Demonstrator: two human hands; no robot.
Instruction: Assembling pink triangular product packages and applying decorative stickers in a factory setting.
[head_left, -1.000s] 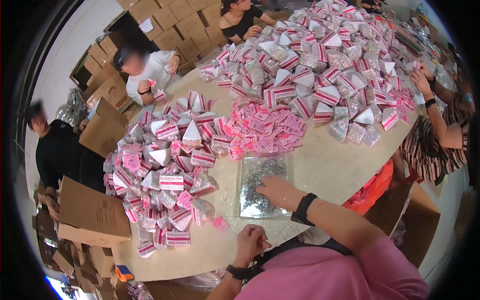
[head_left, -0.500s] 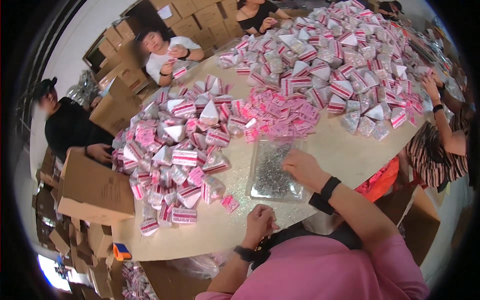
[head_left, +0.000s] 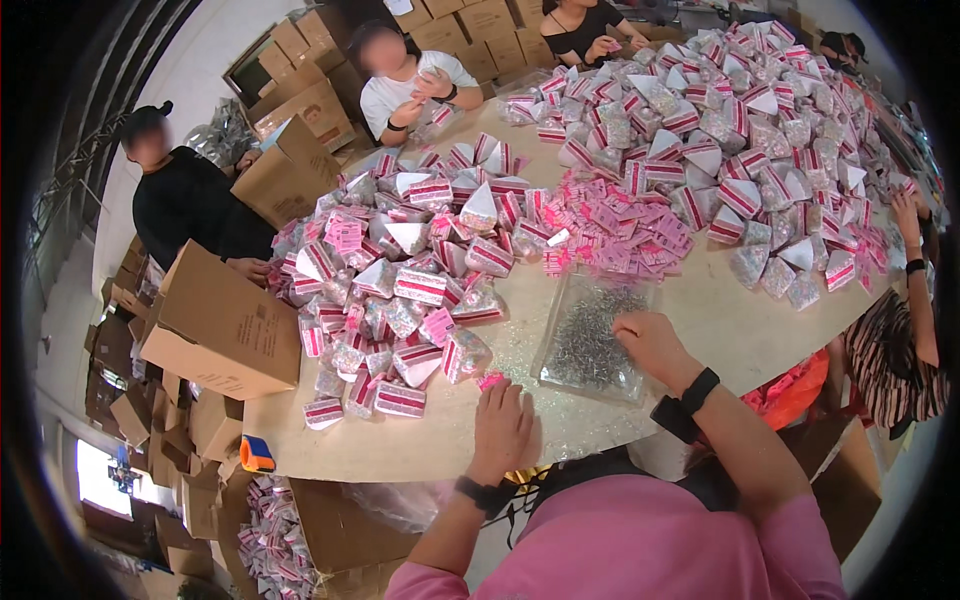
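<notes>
My left hand (head_left: pixel 502 432) reaches forward over the near part of the table, fingers stretched out. Its fingertips touch a small pink card (head_left: pixel 490 380) and partly cover it. Over the right side of a shallow clear tray (head_left: pixel 548 374) is my right hand (head_left: pixel 652 346), fingers curled down and tips hidden. What they hold, if anything, I cannot make out. A heap of small silvery metal pieces (head_left: pixel 590 335) fills the tray, too fine to name. Just beyond it lies a pile of pink cards (head_left: pixel 625 230).
Clear bags with white-and-pink tops (head_left: pixel 420 287) are heaped at left, and a larger heap of bags (head_left: pixel 720 130) spreads far right. A cardboard box (head_left: pixel 225 325) stands at the left edge, near an orange-and-blue tool (head_left: pixel 257 454). Several other people sit or stand around the table.
My left hand has moved forward from near my body and straightened its fingers onto the pink card. My right hand stays over the tray. The whole view has shifted.
</notes>
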